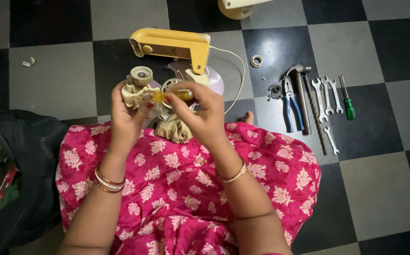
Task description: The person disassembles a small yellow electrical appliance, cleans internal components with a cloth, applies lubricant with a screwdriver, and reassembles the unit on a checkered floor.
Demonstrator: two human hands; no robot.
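My left hand grips a cream-coloured fan motor assembly with a round metal cap on top, held above my lap. My right hand is closed on a screwdriver with a clear yellow handle, its tip pointing left into the motor assembly. A beige rag lies on my pink flowered dress just below both hands. Behind the hands stands a yellow fan housing with a pale purple part and a white cord.
On the checkered floor at the right lie blue-handled pliers, a hammer, several spanners, a long drill bit and a green screwdriver. A nut lies near the cord. A black bag sits at left.
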